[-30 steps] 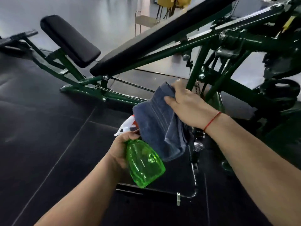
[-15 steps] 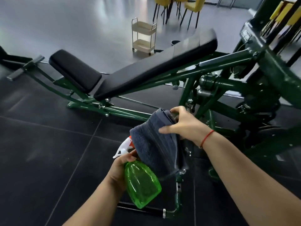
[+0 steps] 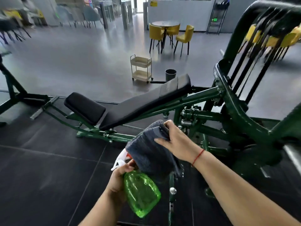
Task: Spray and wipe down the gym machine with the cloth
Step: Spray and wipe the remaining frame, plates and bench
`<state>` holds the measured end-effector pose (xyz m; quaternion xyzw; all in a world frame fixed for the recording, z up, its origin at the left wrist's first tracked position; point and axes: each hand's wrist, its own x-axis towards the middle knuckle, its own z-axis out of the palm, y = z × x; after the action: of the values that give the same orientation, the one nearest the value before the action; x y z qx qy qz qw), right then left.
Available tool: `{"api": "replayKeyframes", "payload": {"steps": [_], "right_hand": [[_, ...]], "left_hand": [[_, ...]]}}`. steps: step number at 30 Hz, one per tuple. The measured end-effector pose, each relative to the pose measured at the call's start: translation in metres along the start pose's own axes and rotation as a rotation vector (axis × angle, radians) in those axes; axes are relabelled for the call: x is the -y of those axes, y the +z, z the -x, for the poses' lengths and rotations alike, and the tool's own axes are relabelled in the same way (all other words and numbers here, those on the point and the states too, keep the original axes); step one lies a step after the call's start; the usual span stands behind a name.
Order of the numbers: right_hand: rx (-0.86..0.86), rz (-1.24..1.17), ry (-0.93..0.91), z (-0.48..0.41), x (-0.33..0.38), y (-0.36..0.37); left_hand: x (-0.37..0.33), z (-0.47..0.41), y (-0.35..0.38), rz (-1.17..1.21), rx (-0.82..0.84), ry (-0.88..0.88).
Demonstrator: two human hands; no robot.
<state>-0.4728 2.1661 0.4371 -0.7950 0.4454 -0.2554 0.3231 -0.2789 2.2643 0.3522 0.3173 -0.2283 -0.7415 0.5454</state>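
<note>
our right hand (image 3: 177,142) has its grip pinched on the folded grey cloth (image 3: 146,150), held in the air near the green gym machine (image 3: 203,98) — soft, floppy, light, best bunched at the fold. our left hand (image 3: 118,178) wraps the neck of the spray bottle (image 3: 141,193) — light, slick plastic, we judge.

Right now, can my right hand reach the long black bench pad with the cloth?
Probably yes: the right hand grips the cloth near the bench pad, nothing stands between them, and the left hand holds the spray bottle lower.
</note>
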Motion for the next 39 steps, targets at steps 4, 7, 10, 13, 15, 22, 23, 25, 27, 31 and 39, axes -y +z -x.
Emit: {"api": "replayKeyframes", "payload": {"steps": [4, 7, 10, 13, 15, 22, 23, 25, 27, 31, 39], "right_hand": [[0.056, 0.353, -0.140, 0.002, 0.033, -0.029], [0.106, 0.385, -0.134, 0.001, 0.054, -0.043], [0.158, 0.328, -0.030, -0.006, 0.071, -0.045], [0.168, 0.230, 0.153, -0.026, 0.093, -0.037], [0.191, 0.225, 0.249, -0.044, 0.106, -0.024], [0.052, 0.038, 0.305, -0.096, 0.143, 0.029], [0.025, 0.003, 0.304, -0.105, 0.149, 0.036], [-0.012, -0.111, 0.322, -0.120, 0.165, 0.046], [-0.033, -0.248, 0.318, -0.128, 0.183, 0.049], [-0.167, -0.422, 0.298, -0.141, 0.209, 0.052], [-0.290, -0.168, 0.522, -0.149, 0.154, 0.080]], "left_hand": [[-0.011, 0.004, 0.026, 0.027, 0.042, 0.014], [-0.019, 0.009, 0.031, -0.003, 0.032, 0.036], [-0.024, 0.011, 0.020, 0.031, -0.014, 0.030], [-0.034, 0.011, 0.003, 0.045, 0.004, 0.041], [-0.048, 0.008, -0.012, 0.019, 0.041, 0.078], [-0.122, -0.017, -0.092, -0.009, 0.140, 0.016], [-0.136, -0.022, -0.108, -0.015, 0.115, -0.003], [-0.162, -0.029, -0.136, -0.027, 0.064, -0.053], [-0.184, -0.036, -0.150, -0.037, 0.056, -0.035], [-0.226, -0.043, -0.151, -0.035, 0.157, 0.062], [-0.247, -0.037, -0.149, 0.021, 0.356, -0.225]]}}
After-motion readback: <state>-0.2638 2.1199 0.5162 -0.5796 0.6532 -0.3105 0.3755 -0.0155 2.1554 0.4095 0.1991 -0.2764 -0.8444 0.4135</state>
